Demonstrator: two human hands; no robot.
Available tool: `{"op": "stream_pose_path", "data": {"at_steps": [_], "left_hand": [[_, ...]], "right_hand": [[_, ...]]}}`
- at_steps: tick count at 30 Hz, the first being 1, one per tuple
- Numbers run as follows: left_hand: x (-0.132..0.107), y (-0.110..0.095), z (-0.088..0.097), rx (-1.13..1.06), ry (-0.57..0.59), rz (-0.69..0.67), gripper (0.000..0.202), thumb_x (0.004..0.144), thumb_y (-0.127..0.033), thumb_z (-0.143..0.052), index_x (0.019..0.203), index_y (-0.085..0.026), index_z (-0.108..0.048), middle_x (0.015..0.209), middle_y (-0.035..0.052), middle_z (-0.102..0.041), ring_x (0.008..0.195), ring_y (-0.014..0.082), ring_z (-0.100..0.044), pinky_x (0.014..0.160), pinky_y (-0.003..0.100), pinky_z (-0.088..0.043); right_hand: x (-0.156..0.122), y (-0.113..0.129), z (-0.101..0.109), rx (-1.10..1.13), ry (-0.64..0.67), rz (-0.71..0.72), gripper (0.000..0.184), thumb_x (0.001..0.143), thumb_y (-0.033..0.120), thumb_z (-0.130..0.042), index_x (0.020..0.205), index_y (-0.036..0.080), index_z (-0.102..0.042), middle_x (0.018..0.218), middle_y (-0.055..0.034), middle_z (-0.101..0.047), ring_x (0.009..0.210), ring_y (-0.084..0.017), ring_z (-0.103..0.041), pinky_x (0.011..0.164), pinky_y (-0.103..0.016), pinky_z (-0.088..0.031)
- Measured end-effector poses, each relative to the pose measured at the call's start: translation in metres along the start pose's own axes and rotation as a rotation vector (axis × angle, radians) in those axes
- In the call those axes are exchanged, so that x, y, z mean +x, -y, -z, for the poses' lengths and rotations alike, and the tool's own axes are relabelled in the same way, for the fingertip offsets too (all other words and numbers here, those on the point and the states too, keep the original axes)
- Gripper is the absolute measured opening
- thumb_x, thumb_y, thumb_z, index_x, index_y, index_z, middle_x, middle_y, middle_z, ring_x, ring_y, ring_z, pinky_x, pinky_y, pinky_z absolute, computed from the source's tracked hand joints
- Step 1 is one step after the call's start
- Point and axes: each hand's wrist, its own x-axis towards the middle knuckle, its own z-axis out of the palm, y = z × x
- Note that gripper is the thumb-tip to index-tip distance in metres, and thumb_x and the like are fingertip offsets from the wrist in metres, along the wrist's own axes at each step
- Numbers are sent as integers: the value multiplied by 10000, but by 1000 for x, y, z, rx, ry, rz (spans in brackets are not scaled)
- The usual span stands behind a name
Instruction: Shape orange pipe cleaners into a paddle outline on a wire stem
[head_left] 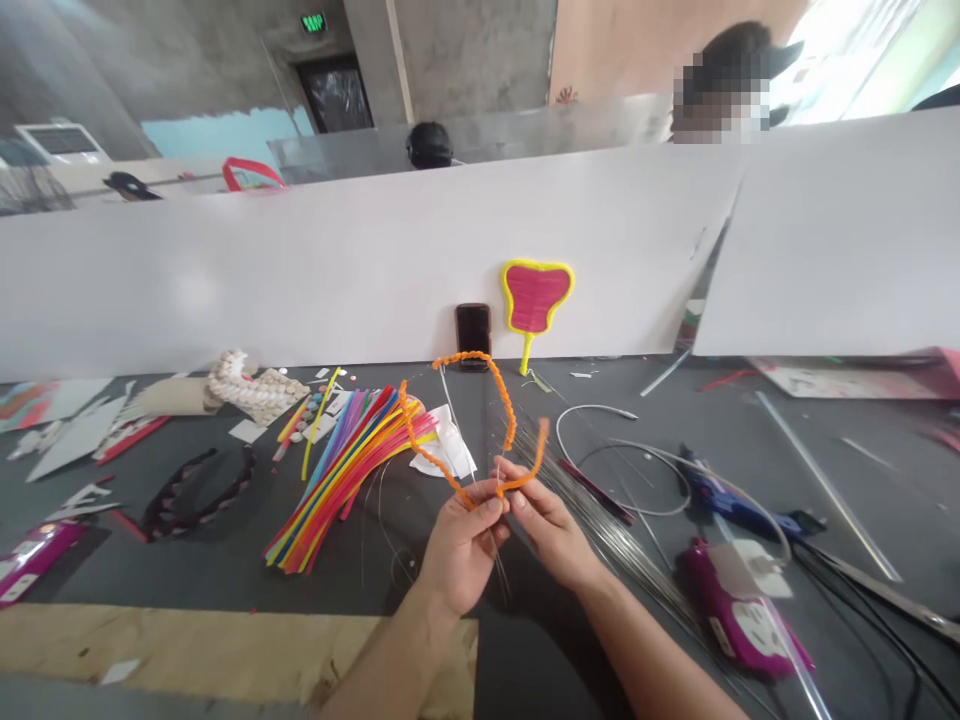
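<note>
My left hand and my right hand meet above the grey table, both pinching an orange pipe cleaner near its twisted base. The pipe cleaner bends up into a loop with one short end sticking out to the right. Thin silver wires run under and beside my right hand. A fanned bundle of coloured pipe cleaners lies just left of my left hand.
A purple glue gun and a blue glue gun lie at the right with cords. A pink and yellow fan and a phone lean on the white divider. A black braided headband lies left. Other people sit beyond the divider.
</note>
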Motion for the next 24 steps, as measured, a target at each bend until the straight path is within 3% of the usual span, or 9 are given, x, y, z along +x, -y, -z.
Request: {"op": "stream_pose_path", "data": {"at_steps": [3,7,13,17,24], "left_hand": [[1,3,-2,29,-22,-27,198,609,-164,-772,794,-139,-709,678,-2,-636,598,56,-536,536,157,-395],[4,6,-1,92,-67,-77,192,608,-167,-765,789,-139,-709,692,5,-644,607,69,-544,550,166,-408],[11,10,5,228,-127,-173,174,592,-170,-767,754,-145,-710,661,8,-649,599,94,-554,563,197,-432],[13,11,9,377,-102,-211,161,615,-178,-748,768,-134,-724,710,39,-679,637,120,-566,608,226,-448],[13,10,8,504,-87,-171,152,616,-198,-757,753,-145,-721,665,13,-660,604,99,-532,631,222,-419]], "right_hand": [[1,3,-1,-7,-146,78,228,845,357,-579,1033,268,-670,1070,-69,-650,973,-201,-629,846,-371,-529],[1,6,-1,-51,-269,99,141,798,319,-631,871,227,-710,882,-66,-700,817,-204,-667,728,-350,-567],[2,6,6,-160,-299,130,110,812,263,-607,851,231,-705,902,-64,-705,857,-205,-661,768,-359,-548],[4,5,6,-69,-296,118,76,789,240,-637,820,226,-705,1006,-73,-696,988,-228,-635,865,-404,-515],[4,3,4,-31,-361,29,87,763,263,-659,829,219,-695,826,-44,-712,775,-187,-665,717,-338,-554]]}}
